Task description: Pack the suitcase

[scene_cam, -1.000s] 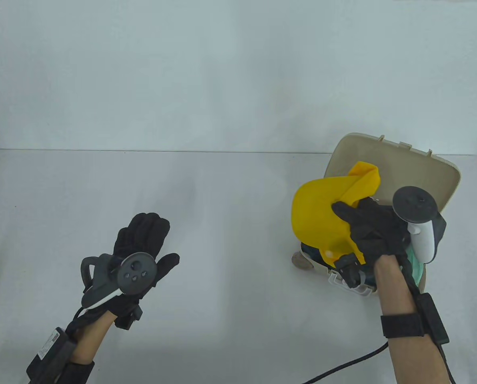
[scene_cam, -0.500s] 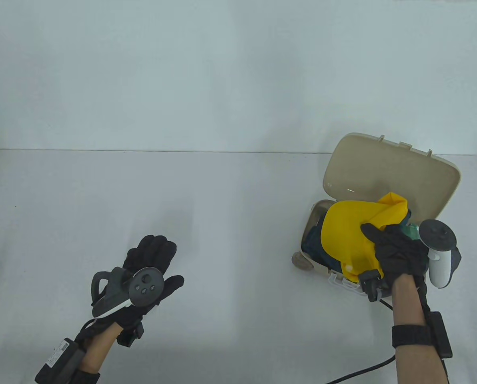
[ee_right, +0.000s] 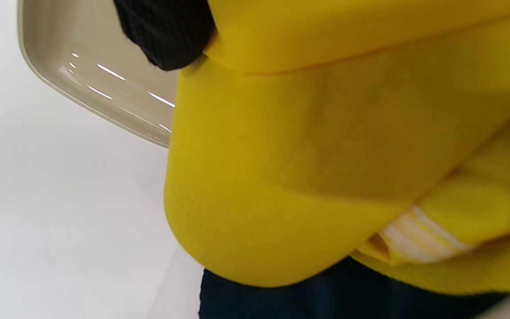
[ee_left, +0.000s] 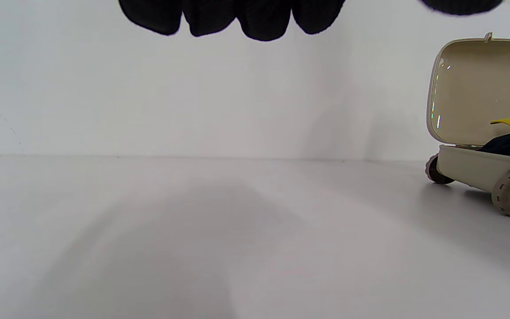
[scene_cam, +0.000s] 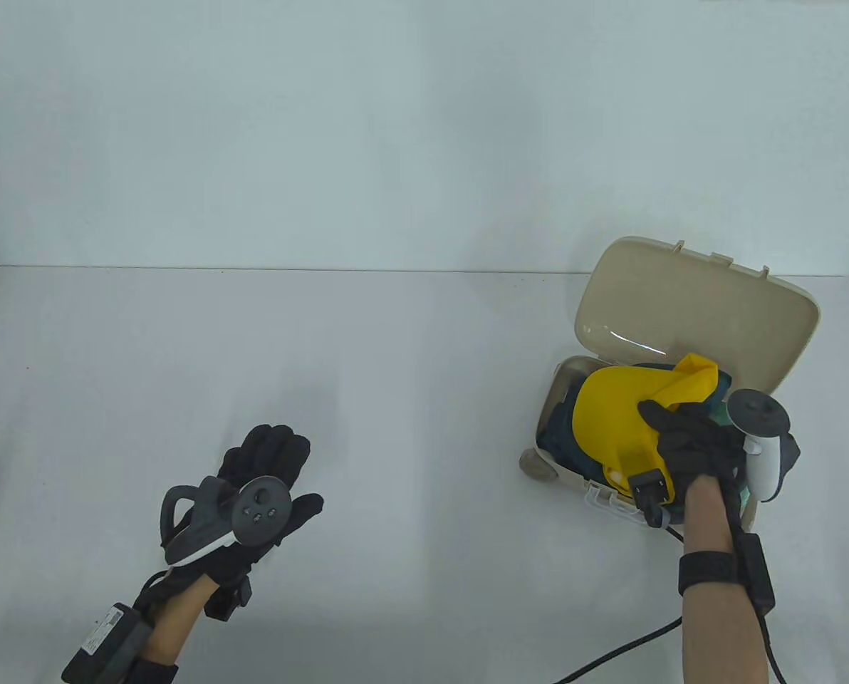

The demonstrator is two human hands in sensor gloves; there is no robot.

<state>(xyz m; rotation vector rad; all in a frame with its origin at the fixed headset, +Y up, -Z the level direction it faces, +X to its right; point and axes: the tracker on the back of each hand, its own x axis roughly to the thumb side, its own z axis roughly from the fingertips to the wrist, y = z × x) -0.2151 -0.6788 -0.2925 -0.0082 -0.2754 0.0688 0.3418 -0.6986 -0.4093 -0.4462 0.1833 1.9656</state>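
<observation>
Table view shows a big white table (scene_cam: 396, 399), and at the right side of the picture sits a small beige suitcase (scene_cam: 695, 320) with its lid standing up. Inside it lies a dark blue cloth (scene_cam: 560, 427), and on top of that a yellow cloth (scene_cam: 613, 417) that puffs up above the rim. A bit of green cloth (scene_cam: 718, 407) peeks out near the right hand.

I think the step now is pushing the yellow cloth down into the case. To do it well, the hand should press the cloth flat and low, and tuck in the pointy bit that sticks up toward the lid. Any cloth hanging over the rim should be folded in, or the lid may not close. Soft cloth springs back up, so a slow, firm push is best.

The right hand (scene_cam: 691, 445) is at the lower right, over the front of the case. Its fingers are curled and grab a bunch of the yellow cloth. In the right wrist view, one black fingertip (ee_right: 166, 35) presses on a fold.

The left hand (scene_cam: 261, 474) is at the lower left, well apart from the case. It holds nothing; its fingers look straight and close together, with the thumb out to the side.
</observation>
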